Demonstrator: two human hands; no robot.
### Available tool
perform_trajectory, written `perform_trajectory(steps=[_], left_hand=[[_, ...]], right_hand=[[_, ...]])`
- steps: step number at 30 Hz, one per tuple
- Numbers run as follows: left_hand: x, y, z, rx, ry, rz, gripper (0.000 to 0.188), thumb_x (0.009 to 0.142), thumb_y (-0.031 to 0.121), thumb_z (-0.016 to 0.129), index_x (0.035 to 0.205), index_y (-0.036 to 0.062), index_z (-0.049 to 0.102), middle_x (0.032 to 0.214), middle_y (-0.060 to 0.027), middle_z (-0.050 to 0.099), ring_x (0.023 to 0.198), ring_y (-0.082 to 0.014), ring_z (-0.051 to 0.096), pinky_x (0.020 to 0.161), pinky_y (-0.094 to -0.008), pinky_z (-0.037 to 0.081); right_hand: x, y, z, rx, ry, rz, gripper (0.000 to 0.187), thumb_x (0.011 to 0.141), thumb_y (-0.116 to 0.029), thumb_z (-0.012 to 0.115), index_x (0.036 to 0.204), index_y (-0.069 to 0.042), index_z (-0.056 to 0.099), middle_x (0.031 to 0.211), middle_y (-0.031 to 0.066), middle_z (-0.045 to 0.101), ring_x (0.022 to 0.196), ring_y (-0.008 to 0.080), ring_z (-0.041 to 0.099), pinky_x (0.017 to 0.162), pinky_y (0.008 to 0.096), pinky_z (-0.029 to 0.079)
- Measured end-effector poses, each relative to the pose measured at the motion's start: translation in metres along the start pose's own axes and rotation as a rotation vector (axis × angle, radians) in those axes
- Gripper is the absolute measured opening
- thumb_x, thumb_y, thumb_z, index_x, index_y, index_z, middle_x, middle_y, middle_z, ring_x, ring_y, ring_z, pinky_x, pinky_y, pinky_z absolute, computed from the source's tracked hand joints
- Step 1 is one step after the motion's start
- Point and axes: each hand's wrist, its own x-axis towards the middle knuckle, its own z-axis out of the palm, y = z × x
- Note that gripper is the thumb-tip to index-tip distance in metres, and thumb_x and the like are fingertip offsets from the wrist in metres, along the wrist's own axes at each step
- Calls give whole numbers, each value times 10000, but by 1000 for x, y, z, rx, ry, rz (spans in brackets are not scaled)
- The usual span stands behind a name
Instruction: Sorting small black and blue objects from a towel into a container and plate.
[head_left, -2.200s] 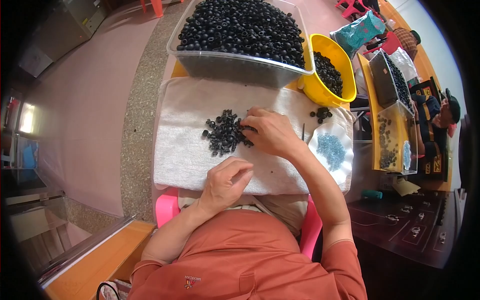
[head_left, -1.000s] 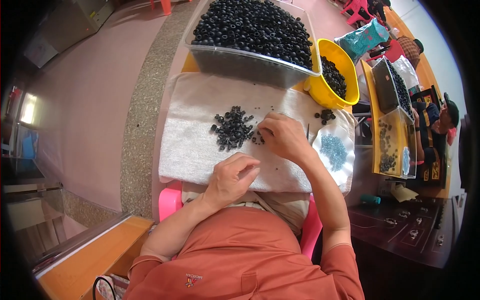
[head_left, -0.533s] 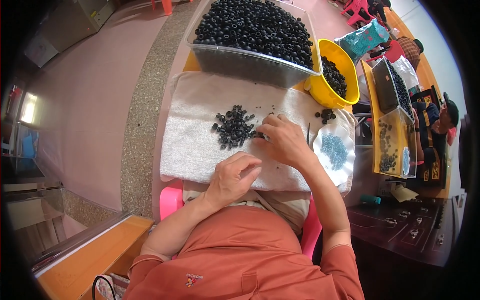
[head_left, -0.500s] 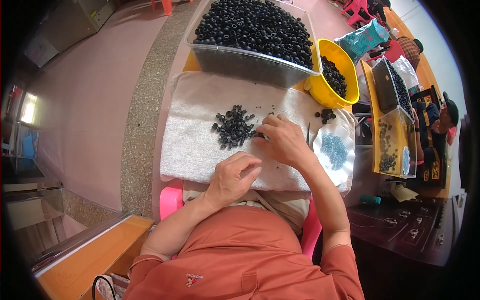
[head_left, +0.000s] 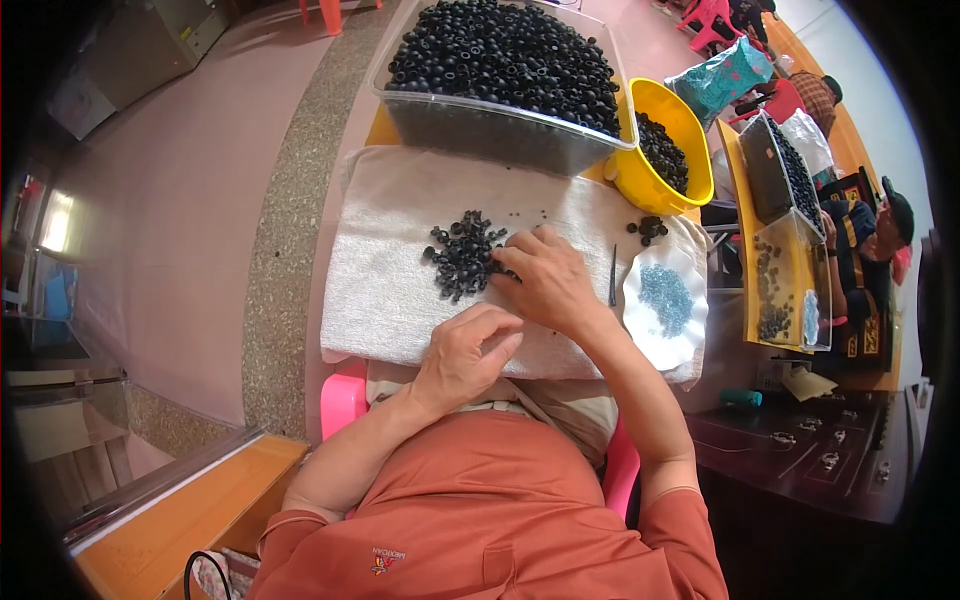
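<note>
A loose pile of small black hollow caps (head_left: 462, 255) lies on the white towel (head_left: 375, 300) in front of me. My right hand (head_left: 548, 278) is at the pile's right edge, fingers bent down and together; whatever sits at its fingertips is hidden. Nearer my body, my left hand (head_left: 465, 350) rests loosely curled at the towel's front edge, with a gap between thumb and forefinger and nothing visible in it. Right of my right hand lies a slim dark tool like tweezers (head_left: 613, 275). Beside it, a white wavy-rimmed dish (head_left: 650, 348) holds tiny light-blue pieces (head_left: 665, 298).
Behind the towel stands a clear tub (head_left: 500, 135) heaped with black caps. A yellow bucket (head_left: 640, 185) with more caps is at its right, and a few caps (head_left: 652, 230) lie before it. Another person (head_left: 860, 235) sits at a table with tubs on the right.
My right hand has shifted slightly left and nearer, up against the cap pile. My left hand has stayed in place.
</note>
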Motion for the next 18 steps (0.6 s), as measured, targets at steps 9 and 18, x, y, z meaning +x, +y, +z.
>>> perform_trajectory(steps=[9, 18], left_hand=[[-1, -1, 0, -13, -8, -13, 137, 843, 34, 689, 966, -22, 673, 934, -117, 677, 818, -207, 672, 687, -289, 541], [-1, 0, 0, -12, -5, -4, 141, 836, 38, 694, 962, -22, 674, 924, -118, 676, 813, -212, 672, 686, -288, 539]], right_hand=[[0, 1, 4, -4, 17, -4, 196, 766, -188, 708, 930, -82, 720, 917, 49, 655, 910, 241, 589, 799, 354, 499], [0, 4, -1, 0, 36, -1, 174, 736, -128, 690, 902, -80, 708, 895, 58, 646, 867, 250, 598, 757, 364, 507]])
